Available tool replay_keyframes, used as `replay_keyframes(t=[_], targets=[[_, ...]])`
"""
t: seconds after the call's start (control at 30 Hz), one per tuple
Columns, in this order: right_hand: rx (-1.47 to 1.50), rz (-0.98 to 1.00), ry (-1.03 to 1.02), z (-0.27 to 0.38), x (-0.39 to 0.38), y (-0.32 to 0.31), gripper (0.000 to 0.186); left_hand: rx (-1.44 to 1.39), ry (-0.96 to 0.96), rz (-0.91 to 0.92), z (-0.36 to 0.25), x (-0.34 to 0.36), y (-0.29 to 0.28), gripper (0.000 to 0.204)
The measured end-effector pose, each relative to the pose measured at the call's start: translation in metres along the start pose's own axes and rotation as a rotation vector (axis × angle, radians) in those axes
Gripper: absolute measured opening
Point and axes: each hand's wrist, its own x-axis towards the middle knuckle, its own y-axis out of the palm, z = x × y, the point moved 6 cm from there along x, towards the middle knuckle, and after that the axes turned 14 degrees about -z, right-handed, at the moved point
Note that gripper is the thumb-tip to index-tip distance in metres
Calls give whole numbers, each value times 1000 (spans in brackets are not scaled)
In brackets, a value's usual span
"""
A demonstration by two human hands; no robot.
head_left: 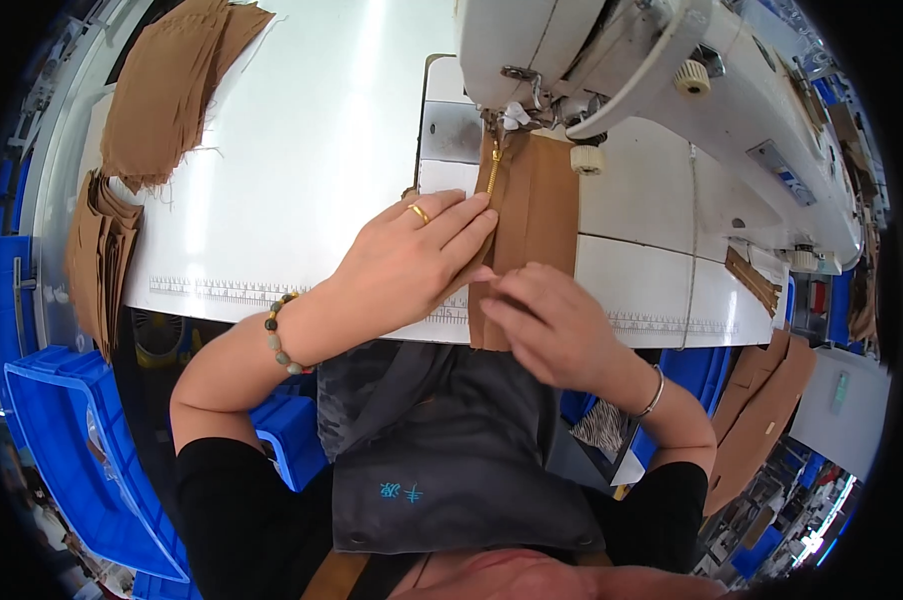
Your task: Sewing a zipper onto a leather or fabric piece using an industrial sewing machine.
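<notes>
Evidently, the left hand lies closest to the needle

Well, from where I stand, the brown cloth panel (547, 205) lies on the white table (297, 165), its long axis running near to far. Its far end is at the needle area of the sewing machine (727, 120), and its near end reaches the table's near edge. A gold zipper (496, 168) runs much the same way along the panel's left side, partly hidden by fingers.

The line from hand to needle is what counts, I'd judge. The left hand (412, 262) comes in from the left, laid flat with fingers stretched out and close together, their tips on the zipper; the needle area lies beyond them, on the far side and slightly right. The right hand (557, 328) sits nearer the near edge, over the panel, fingers bent and gathered narrow beside the left thumb. Whether it has cloth pinched, I can't tell.

At far left, matching brown pieces (162, 95) are stacked.
</notes>
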Motion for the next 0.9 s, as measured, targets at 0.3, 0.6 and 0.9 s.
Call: replay_keyframes(t=[0.3, 0.6, 0.9], targets=[[-288, -206, -192, 33, -26, 13, 28, 69, -5, -159, -37, -26, -11, 45], [-293, -218, -217, 31, -30, 14, 19, 130, -16, -233, -48, -30, 1, 41], [-264, -238, -270, 38, -24, 9, 26, 163, -45, -141, -52, -34, -1, 44]])
